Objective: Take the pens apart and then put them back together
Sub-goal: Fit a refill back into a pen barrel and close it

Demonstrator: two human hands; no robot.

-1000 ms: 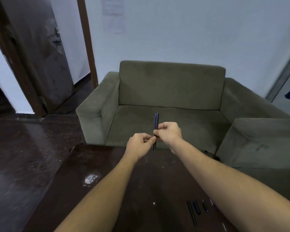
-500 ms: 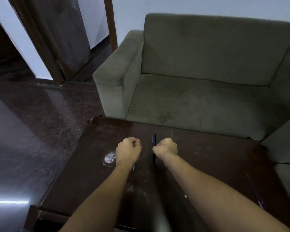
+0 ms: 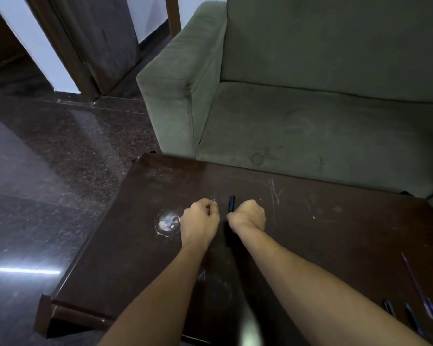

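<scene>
Right grip (image 3: 246, 216) pinches a blue pen barrel (image 3: 231, 203) upright — just beside it, left grip (image 3: 200, 218) curls round a thin piece (image 3: 214, 201) over the bench (image 3: 335, 233).

Looking like home sitting room: grey-green fabric sofa (image 3: 310, 121) facing scratched dark wooden low table (image 3: 140, 245), polished dark stone floor (image 3: 48, 183) gleaming, dark wooden door (image 3: 105, 33) standing behind.

No legible text, label or number anywhere.
</scene>
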